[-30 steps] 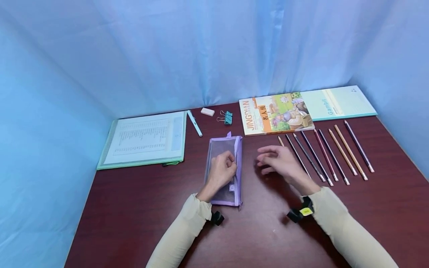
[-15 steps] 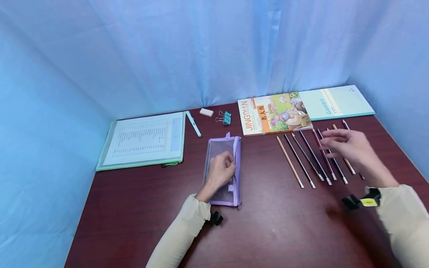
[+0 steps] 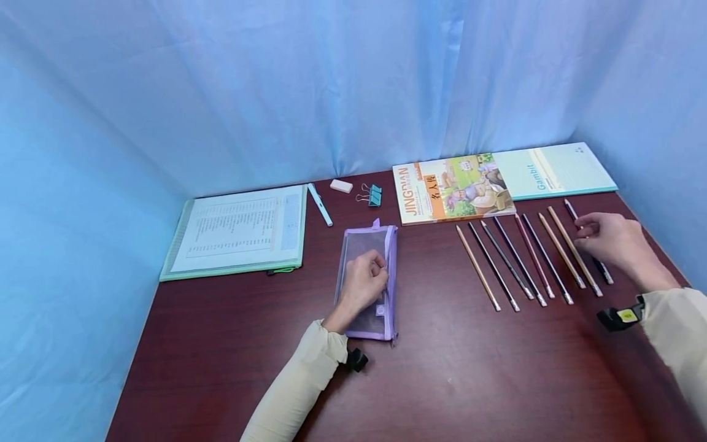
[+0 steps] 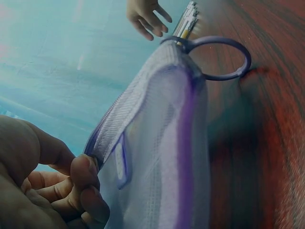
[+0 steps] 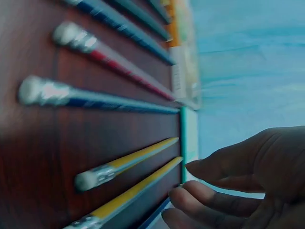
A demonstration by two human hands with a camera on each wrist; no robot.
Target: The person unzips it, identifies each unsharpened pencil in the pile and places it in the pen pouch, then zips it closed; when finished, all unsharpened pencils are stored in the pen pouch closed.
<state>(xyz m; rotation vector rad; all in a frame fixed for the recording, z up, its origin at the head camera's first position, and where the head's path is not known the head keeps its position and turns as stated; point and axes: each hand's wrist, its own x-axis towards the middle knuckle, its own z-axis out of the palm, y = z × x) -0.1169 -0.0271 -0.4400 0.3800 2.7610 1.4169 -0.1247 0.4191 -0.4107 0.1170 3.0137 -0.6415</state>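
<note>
White eraser (image 3: 341,186) near teal clip (image 3: 375,196)

A curtain (image 3: 386,92) is hanging behind the far edge of the table (image 3: 442,387). At far left, a zip document pouch (image 3: 178,245) is lying; just right of it a pen (image 3: 320,205) is lying, then an eraser (image 3: 341,185) and a binder clip (image 3: 375,196). Farther right, a book (image 3: 453,188) is adjoining a notebook (image 3: 558,172). On their near side, nine pencils (image 3: 533,256) are lying in a row. Left of these, nearer than the clip, a pencil case (image 3: 391,270) is lying beneath the left hand (image 3: 361,281). The right hand (image 3: 615,242) is hovering at the rightmost pencil (image 3: 571,209).
</note>
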